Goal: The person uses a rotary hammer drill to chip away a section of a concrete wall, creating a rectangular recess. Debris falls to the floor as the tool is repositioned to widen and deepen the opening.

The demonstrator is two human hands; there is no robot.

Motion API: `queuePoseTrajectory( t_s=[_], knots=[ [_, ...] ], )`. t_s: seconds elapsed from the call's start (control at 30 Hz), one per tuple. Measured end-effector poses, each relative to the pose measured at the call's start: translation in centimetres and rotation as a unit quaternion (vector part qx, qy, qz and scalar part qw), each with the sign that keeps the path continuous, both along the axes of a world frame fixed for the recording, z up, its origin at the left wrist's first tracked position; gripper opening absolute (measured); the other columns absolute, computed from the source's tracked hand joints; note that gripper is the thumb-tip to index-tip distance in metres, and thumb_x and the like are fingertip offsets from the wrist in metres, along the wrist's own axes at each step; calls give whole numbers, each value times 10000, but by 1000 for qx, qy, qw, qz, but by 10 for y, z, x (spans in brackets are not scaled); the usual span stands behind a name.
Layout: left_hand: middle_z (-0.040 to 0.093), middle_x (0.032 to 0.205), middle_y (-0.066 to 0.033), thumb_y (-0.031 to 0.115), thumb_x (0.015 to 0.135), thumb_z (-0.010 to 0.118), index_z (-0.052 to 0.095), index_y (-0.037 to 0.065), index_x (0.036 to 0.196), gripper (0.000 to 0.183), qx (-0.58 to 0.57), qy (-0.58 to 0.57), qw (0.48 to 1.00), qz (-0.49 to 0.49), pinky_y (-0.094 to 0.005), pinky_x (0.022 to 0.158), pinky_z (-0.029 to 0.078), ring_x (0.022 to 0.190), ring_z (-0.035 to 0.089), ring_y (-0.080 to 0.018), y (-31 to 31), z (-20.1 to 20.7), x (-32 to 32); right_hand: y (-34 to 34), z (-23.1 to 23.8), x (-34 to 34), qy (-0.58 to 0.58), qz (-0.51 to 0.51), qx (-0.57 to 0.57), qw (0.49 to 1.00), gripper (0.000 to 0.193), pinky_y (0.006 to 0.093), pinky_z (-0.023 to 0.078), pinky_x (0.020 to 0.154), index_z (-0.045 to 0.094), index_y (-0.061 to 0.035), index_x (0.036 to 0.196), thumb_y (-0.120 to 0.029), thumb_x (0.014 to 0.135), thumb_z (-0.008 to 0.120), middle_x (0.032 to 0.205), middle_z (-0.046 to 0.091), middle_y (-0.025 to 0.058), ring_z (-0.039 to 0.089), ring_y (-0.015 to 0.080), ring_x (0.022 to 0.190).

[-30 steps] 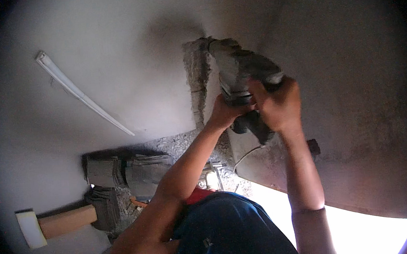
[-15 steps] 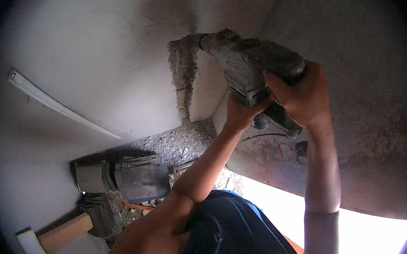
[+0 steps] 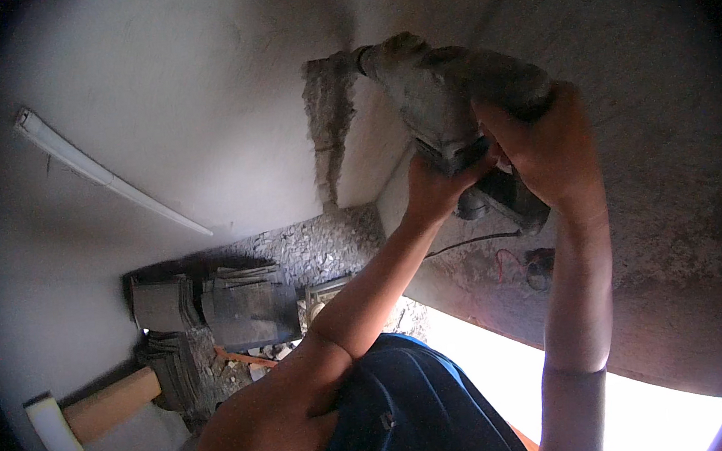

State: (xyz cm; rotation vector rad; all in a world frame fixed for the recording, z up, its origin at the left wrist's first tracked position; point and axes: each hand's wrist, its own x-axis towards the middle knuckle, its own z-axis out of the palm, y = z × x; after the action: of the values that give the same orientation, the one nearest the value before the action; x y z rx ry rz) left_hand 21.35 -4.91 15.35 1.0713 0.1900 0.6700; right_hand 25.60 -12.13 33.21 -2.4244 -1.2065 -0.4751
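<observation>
Both hands hold up a dusty grey rotary hammer (image 3: 444, 89) against the pale wall. Its nose points left, at the top of a rough vertical groove (image 3: 329, 134) cut into the plaster; the bit itself cannot be made out. My left hand (image 3: 439, 186) is closed under the tool's body, with the fingers partly hidden behind it. Wrapped round the rear handle is my right hand (image 3: 554, 153), its thumb lying along the near side. A dark cable (image 3: 474, 240) shows below the tool.
White trunking (image 3: 112, 178) runs slantwise on the left wall. Low at left are stacked grey tiles (image 3: 253, 312), more tiles (image 3: 172, 367) and a wooden block (image 3: 115, 406) with a white end. Rubble (image 3: 320, 250) covers the floor. A wall box (image 3: 539, 270) with red wire sits right.
The rotary hammer and both hands have shifted slightly up and to the right in the picture. Both hands keep their hold, and the nose remains by the top of the groove.
</observation>
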Motion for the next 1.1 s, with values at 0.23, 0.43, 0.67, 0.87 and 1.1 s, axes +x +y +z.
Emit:
queuePoseTrajectory(
  t_s=[0.23, 0.43, 0.67, 0.87, 1.1],
  knots=[
    [713, 1205, -147, 275, 761, 927, 642, -42, 1245, 645, -49, -41, 998, 27, -371, 977, 539, 1124, 682, -240, -4, 7, -4, 11, 15, -19, 109, -6, -12, 994, 182, 329, 562, 525, 766, -131, 877, -270, 946, 672, 604, 671, 42, 693, 147, 546],
    [712, 1177, -126, 248, 751, 928, 646, -32, 1239, 630, -20, -28, 999, 39, -371, 997, 519, 1108, 678, -237, 7, 3, 3, 17, 9, -5, -68, 14, -87, 994, 174, 347, 605, 599, 771, -120, 965, -277, 917, 716, 676, 709, 63, 718, 180, 598],
    [697, 1224, -127, 227, 737, 930, 607, -27, 1300, 697, -85, -77, 993, -6, -380, 1001, 510, 1127, 666, -239, 16, 16, -4, 36, 24, -14, 47, -67, -97, 992, 214, 364, 612, 630, 757, -136, 1048, -279, 889, 741, 711, 718, 65, 737, 187, 653],
    [719, 1166, -117, 189, 774, 907, 658, -18, 1227, 557, -98, -107, 989, 17, -368, 981, 523, 1077, 684, -230, 23, 14, -6, 50, 25, -26, 58, -55, -69, 994, 355, 357, 600, 603, 764, -18, 810, -352, 912, 703, 633, 716, 93, 736, 171, 602],
    [726, 1135, -112, 204, 780, 906, 672, -8, 1195, 521, -125, -97, 987, 5, -335, 909, 554, 1034, 692, -202, 33, 21, -11, 68, 28, -26, 108, -41, -76, 990, 406, 341, 594, 618, 768, -11, 808, -405, 893, 715, 634, 717, 104, 740, 190, 613]
  ],
)
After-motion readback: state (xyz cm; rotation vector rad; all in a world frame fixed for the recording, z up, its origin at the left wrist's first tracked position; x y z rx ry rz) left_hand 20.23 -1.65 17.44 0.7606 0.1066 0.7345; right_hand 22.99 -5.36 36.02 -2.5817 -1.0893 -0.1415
